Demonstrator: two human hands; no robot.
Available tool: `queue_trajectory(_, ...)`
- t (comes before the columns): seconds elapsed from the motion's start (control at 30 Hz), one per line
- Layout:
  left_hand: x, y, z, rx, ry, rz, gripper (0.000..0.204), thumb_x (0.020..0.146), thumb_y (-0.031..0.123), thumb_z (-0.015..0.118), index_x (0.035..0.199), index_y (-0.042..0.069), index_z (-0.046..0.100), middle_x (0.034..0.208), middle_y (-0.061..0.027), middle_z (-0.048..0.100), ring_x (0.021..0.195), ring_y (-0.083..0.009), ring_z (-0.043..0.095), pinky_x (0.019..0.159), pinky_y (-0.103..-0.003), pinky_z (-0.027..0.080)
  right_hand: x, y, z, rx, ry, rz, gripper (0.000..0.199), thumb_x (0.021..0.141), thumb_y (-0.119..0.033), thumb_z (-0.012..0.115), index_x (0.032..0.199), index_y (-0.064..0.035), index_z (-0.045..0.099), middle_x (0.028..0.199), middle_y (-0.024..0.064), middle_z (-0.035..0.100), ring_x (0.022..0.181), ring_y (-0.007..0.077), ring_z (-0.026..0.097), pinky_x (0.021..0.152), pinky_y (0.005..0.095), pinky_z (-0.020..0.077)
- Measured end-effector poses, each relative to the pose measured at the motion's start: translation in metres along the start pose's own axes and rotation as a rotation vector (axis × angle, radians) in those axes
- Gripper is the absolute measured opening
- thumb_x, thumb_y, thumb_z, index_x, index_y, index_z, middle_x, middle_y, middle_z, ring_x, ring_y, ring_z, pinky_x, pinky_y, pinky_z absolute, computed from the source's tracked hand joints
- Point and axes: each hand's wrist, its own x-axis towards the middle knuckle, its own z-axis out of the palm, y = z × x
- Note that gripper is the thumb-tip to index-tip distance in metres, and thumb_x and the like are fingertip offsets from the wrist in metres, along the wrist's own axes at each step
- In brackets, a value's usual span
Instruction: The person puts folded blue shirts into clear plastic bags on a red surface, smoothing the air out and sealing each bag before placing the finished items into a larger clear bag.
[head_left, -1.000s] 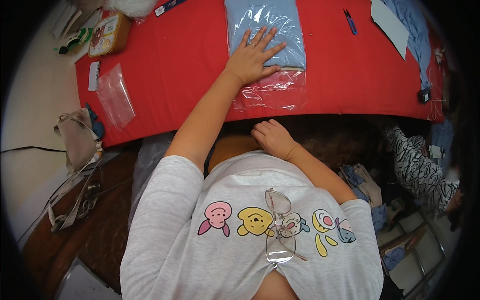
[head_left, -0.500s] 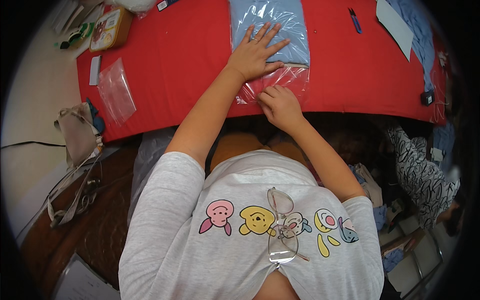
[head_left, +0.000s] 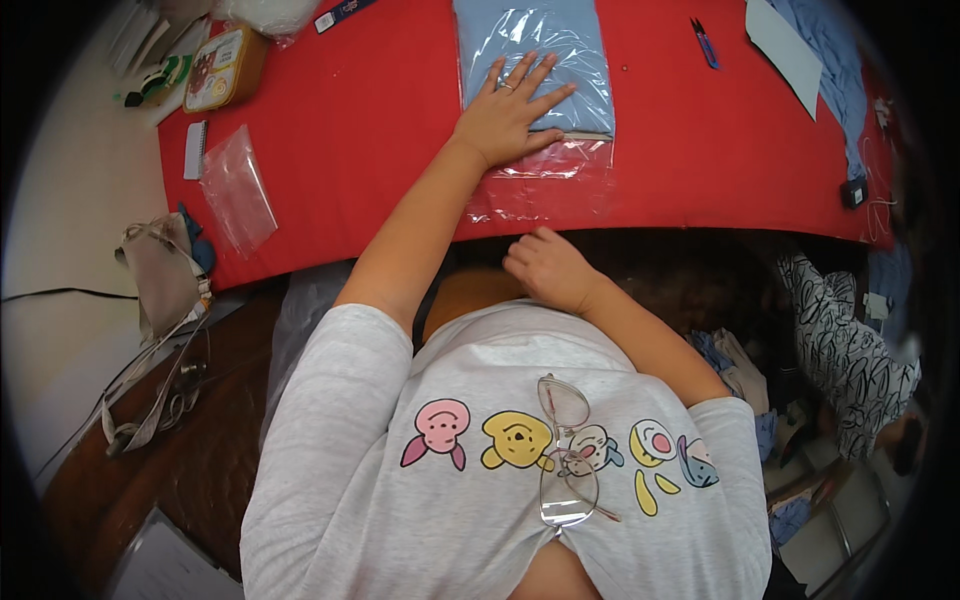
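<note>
Head view, looking down. Left hand (head_left: 505,112) laid flat, fingers spread, on folded blue cloth (head_left: 535,50) inside clear bag (head_left: 545,150) on red table (head_left: 370,130); pressing down, clamped on nothing. Right hand (head_left: 545,268) at near table edge, just below bag's open flap (head_left: 540,195), fingers loosely curled, holding nothing; touching the flap or not cannot be told. Flap empty of cloth, lying flat toward the wearer and slightly wrinkled.

Likely step: flattening the bagged cloth and closing the flap. Best done with the flat palm kept on the cloth near the bag mouth so the fold cannot slide, air smoothed out toward the opening, then the flap taken at its middle and turned over in one even line, corners matched. Risk: creased plastic, or cloth drawn toward the table edge.

Also on table: spare clear bag (head_left: 238,190) and small notepad (head_left: 195,150) at left, tin (head_left: 222,68) at far left, blue snips (head_left: 704,42) and white paper (head_left: 785,45) at far right. Glasses (head_left: 565,450) hanging from shirt collar.
</note>
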Motion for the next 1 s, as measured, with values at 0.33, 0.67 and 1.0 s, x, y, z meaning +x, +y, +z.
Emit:
queue_trajectory(0.33, 0.001, 0.002, -0.003, 0.001, -0.031, 0.022, 0.079, 0.098, 0.069, 0.059, 0.167, 0.036, 0.038, 0.180, -0.0094, 0.020, 0.165, -0.0341, 0.020, 0.133, -0.060, 0.013, -0.021, 0.020, -0.026, -0.159, 0.219, 0.185, 0.050, 0.086, -0.008, 0.072, 0.136, -0.0058, 0.069, 0.136, 0.0133, 0.069, 0.118, 0.0306, 0.067, 0.108, 0.0423, 0.0500)
queue_trajectory(0.67, -0.135, 0.076, -0.058, -0.179, -0.408, 0.039, 0.096, 0.092, 0.057, 0.073, 0.169, 0.015, 0.035, 0.180, -0.0159, 0.017, 0.167, -0.0363, 0.013, 0.133, -0.060, 0.010, -0.084, 0.046, -0.102, -0.198, 0.151, 0.303, 0.040, 0.087, -0.004, 0.068, 0.126, -0.0056, 0.070, 0.138, 0.0112, 0.067, 0.126, 0.0307, 0.064, 0.105, 0.0450, 0.0506)
queue_trajectory(1.0, -0.132, 0.074, -0.082, -0.495, -0.184, -0.144, 0.061, 0.099, 0.030, 0.072, 0.155, 0.012, 0.057, 0.166, -0.0130, 0.047, 0.156, -0.0335, 0.039, 0.131, -0.053, 0.026, -0.071, 0.044, -0.104, -0.139, 0.100, 0.211, 0.015, 0.089, -0.008, 0.072, 0.102, -0.0038, 0.066, 0.135, 0.0155, 0.066, 0.132, 0.0333, 0.061, 0.108, 0.0489, 0.0474)
